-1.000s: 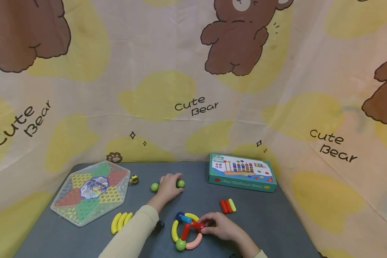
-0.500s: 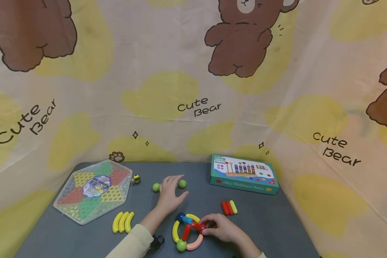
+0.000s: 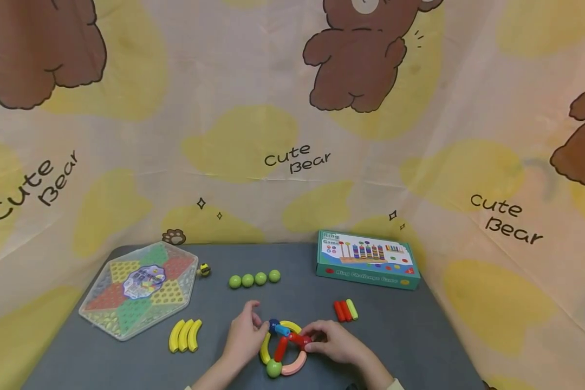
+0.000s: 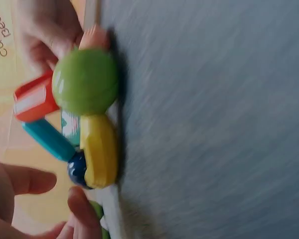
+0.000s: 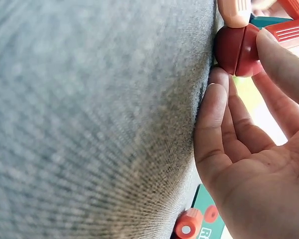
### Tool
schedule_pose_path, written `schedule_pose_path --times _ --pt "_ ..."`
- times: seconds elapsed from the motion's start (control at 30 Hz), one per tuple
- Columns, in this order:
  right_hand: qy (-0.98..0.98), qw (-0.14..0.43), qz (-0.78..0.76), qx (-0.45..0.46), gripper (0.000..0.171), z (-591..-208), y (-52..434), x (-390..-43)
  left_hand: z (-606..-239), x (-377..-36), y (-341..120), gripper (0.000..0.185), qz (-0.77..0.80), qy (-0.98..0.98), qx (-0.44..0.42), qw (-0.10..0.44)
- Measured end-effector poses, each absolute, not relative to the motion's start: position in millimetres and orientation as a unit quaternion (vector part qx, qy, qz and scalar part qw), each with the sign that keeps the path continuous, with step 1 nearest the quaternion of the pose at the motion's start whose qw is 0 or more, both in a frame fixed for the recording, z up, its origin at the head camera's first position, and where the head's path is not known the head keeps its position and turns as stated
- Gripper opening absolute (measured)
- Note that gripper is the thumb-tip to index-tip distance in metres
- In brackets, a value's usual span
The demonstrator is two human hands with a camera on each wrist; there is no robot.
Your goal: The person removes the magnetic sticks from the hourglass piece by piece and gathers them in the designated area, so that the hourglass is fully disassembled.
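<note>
- Right now the right hand pinches the red ball on the toy ring, which lies near the table's front edge.
- Left hand, fingers loosely spread, holds nothing and sits beside the ring's yellow arc.
- Likely risk: a sideways nudge could snap the joints apart.
- Green balls behind could roll off.

My left hand covers part of the yellow arc, and my right hand hides the red ball from the head view. Both forearms run off the bottom edge. In the left wrist view everything's smeared with blur, and the game box is cut off in the right wrist view, lettering unreadable.
</note>
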State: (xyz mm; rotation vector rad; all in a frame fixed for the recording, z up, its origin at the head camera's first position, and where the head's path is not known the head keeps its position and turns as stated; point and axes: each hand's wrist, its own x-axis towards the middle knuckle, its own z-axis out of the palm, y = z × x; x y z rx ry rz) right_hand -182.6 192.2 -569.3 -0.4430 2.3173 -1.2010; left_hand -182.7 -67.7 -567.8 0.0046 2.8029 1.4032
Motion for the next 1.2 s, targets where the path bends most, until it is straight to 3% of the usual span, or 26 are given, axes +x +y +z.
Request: schedule_pose_path --times 0.2,0.47,0.8,1.2 --pt "0.845 0.248 -0.442 -0.172 0.022 -570 192 -184 -576 -168 -73 0.045 0.426 0.902 0.030 0.062" --pt "0.859 0.233 -0.425 -0.165 0.022 -568 190 -182 -590 -175 -79 0.029 0.448 0.890 0.074 0.046" --pt "0.893 0.121 -0.409 -0.145 0.038 -560 182 -175 -586 -178 -88 0.041 0.473 0.866 0.103 0.122" --pt "0.908 0.104 -0.363 -0.181 0.017 -555 160 -178 -595 -184 -95 0.043 0.475 0.858 0.132 0.143"
